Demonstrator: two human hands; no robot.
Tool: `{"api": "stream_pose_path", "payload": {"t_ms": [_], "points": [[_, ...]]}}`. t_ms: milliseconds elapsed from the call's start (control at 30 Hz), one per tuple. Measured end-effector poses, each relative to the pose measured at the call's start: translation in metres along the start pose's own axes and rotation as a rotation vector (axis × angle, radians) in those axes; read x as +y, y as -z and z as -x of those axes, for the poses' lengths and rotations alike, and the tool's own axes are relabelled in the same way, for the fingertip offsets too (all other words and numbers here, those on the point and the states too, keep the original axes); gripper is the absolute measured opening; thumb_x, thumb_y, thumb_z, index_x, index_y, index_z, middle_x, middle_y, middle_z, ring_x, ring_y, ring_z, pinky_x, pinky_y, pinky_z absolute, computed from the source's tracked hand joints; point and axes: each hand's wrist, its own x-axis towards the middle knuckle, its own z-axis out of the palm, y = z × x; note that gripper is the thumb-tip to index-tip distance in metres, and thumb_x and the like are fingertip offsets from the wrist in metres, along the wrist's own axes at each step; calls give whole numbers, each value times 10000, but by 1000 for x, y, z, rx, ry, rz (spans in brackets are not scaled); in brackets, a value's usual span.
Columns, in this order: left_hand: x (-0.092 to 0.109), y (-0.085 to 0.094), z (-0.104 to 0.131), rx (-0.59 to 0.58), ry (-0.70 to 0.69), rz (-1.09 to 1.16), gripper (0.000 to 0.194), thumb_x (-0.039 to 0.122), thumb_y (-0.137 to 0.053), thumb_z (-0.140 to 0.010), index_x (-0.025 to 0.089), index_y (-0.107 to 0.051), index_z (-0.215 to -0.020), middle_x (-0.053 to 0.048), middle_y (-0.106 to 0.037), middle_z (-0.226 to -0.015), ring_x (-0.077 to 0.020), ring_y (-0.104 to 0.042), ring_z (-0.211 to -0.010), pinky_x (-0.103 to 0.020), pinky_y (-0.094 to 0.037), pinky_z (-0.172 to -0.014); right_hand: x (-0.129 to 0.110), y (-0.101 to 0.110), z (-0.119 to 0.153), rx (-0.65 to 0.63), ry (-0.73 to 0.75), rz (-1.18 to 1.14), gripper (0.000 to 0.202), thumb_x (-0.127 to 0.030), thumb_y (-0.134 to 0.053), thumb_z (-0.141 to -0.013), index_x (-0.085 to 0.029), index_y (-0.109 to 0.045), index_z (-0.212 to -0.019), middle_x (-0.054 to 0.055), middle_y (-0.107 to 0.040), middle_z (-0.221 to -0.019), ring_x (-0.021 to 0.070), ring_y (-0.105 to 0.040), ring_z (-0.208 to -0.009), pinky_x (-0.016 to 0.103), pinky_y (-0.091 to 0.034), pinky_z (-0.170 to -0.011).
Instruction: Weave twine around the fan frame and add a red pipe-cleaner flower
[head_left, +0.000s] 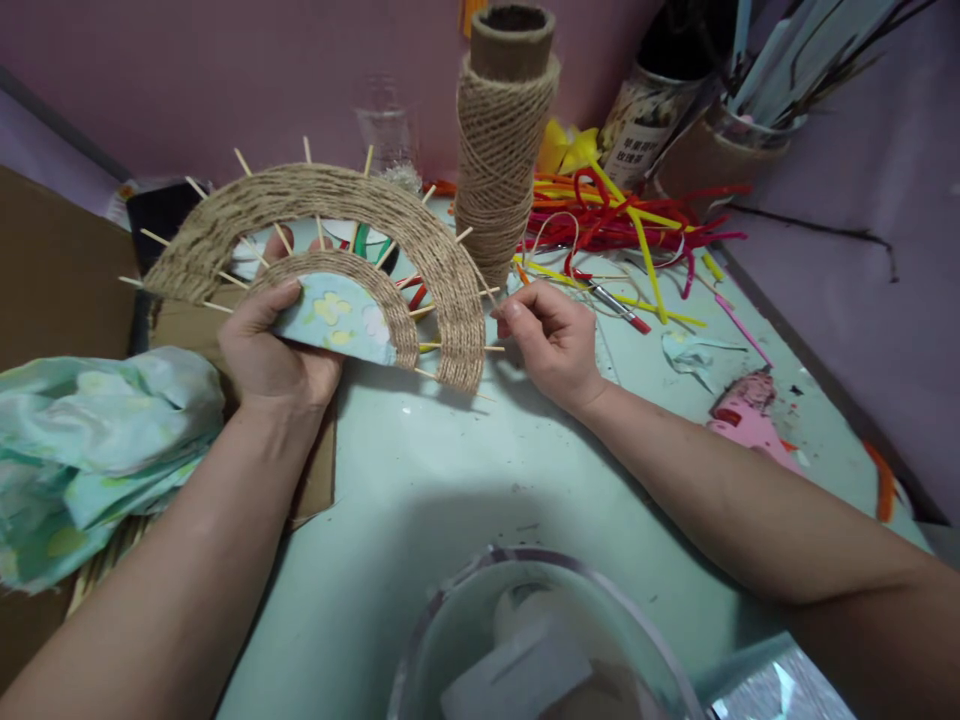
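Observation:
My left hand (277,345) is closed on a half-round fan frame woven from jute twine over thin wooden sticks (360,200). Its inner half-circle is covered in pale blue floral fabric (334,310), and the stick ends poke out past the outer twine band. At the frame's right side, my right hand (551,335) pinches with thumb and forefinger by the stick tips. A strand of twine seems to run from the band to those fingers. Just behind stands a tall spool of jute twine (499,160).
Red and yellow pipe cleaners (637,215) pile up behind, beside a paintbrush (615,303). A pink glue gun (750,415) lies at right. Crumpled floral fabric (105,440) sits left, near cardboard (319,470). A clear round container (450,600) stands in front. Jars (724,155) line the back.

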Motion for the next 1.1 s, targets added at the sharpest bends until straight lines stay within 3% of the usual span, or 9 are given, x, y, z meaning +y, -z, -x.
{"api": "stream_pose_path", "payload": {"t_ms": [200,367,567,667,733,800,900,1100], "points": [[-1,3,-2,34,-4,-14,248,58,-493,-629,196,-582,-814,0,-693,-798,-155,-622,-900,-344,-450,-940,-6,-1,-2,-131,94,66,178,-268,-530,-831,-159,-563,-694,-14,-500,-605,86,-416,-546,233,-346,-523],[-2,5,-3,32,9,-21,239,65,-490,-637,201,-590,-805,11,-685,-764,-153,-609,-926,-335,-436,-957,-4,-3,-1,-187,1,9,143,-260,-568,-813,-155,-569,-717,-23,-501,-608,75,-402,-532,215,-333,-498],[2,1,7,-181,122,54,149,153,-519,-719,162,-617,-831,-9,-699,-881,-158,-588,-967,-327,-427,-980,-1,-2,-4,-91,-172,-172,189,-313,-573,-831,-164,-568,-715,-27,-498,-606,77,-437,-539,213,-351,-499],[1,-6,20,-313,313,-1,151,223,-566,-746,167,-630,-871,-38,-676,-1042,-211,-556,-1085,-368,-445,-967,0,-3,-6,-79,-245,-289,207,-333,-581,-829,-170,-562,-703,-34,-490,-584,79,-449,-534,212,-363,-499],[-2,-9,27,-373,491,-124,187,224,-604,-741,166,-639,-915,-60,-642,-1138,-244,-568,-1083,-383,-486,-916,1,-4,-6,-90,-261,-349,202,-334,-585,-829,-171,-569,-711,-36,-492,-583,77,-453,-533,212,-371,-504],[-7,-9,32,-400,580,-230,221,224,-612,-757,156,-645,-965,-78,-637,-1152,-241,-594,-1047,-364,-517,-873,0,-5,-5,-105,-268,-376,192,-328,-588,-828,-170,-578,-720,-36,-501,-589,75,-455,-532,212,-376,-508],[-11,-6,33,-395,603,-279,231,239,-587,-791,137,-654,-987,-85,-670,-1072,-224,-630,-977,-343,-543,-835,-1,-6,-4,-132,-272,-365,187,-329,-588,-829,-168,-587,-734,-36,-521,-594,75,-465,-535,212,-382,-513],[-7,-4,28,-314,513,-270,163,205,-563,-786,161,-670,-901,-51,-710,-922,-202,-672,-853,-317,-566,-769,-3,-6,-3,-157,-217,-215,216,-355,-524,-871,-160,-609,-832,-37,-524,-588,76,-463,-531,210,-383,-519]]}}
